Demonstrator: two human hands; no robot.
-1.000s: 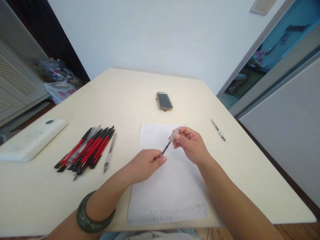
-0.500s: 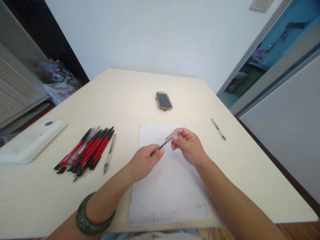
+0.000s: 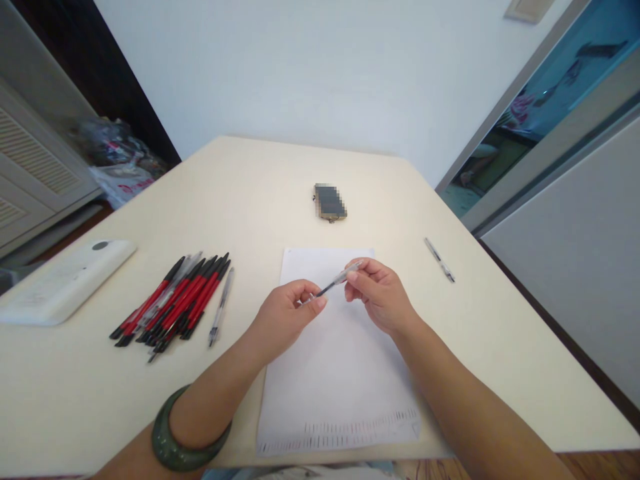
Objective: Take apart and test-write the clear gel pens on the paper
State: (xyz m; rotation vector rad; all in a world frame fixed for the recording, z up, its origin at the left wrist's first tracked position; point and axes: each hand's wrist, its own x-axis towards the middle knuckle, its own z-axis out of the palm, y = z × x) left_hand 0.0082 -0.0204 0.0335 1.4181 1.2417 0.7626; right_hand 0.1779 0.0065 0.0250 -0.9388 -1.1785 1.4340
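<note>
Over a sheet of white paper (image 3: 340, 360) both hands hold one clear pen (image 3: 336, 280), tilted up to the right. My left hand (image 3: 287, 313) pinches its lower left end between thumb and fingers. Its upper right end sits in the closed fingers of my right hand (image 3: 377, 290). A dark length shows inside the barrel between the hands; both ends are partly hidden by fingers. Rows of short pen strokes run along the paper's near edge. Left of the paper lies another clear pen (image 3: 221, 308), beside a pile of red and black pens (image 3: 185, 300) with clear ones among them.
A third single clear pen (image 3: 440, 260) lies at the right of the cream table (image 3: 270, 193). A white, rounded flat device (image 3: 65, 283) rests at the left edge. Toward the back is a small dark item (image 3: 330, 202), blurred out. A wall stands behind the table.
My left fingers have shifted their hold on the pen, with the index finger now more raised and curled. The right hand keeps its grip. The whole view has moved slightly.
</note>
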